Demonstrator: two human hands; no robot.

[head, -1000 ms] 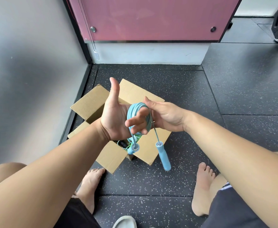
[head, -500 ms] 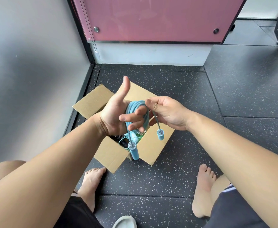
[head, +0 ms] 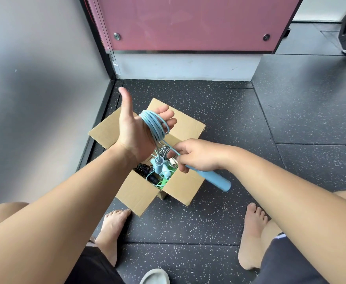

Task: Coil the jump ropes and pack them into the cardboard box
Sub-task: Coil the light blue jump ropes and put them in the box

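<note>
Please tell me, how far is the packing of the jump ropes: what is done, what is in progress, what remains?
Done: black, green and grey ropes already lie in the open box. In hand: a blue rope is coiled around the left hand, one handle hanging below it; the right hand grips the cord by the other handle. Left: finish this coil and put it in the box.

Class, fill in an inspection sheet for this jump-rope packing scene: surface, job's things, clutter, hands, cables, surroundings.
Surface: dark speckled rubber floor.
Job's things: open cardboard box holding black, grey and green ropes; blue jump rope coiled round the left hand's fingers, one handle hanging over the box.
Clutter: pale slipper at the bottom edge.
Hands: left hand open, thumb up; right hand in a grip on the rope's free end and other handle.
Cables: nothing seen.
Surroundings: grey wall, pink panel.
</note>
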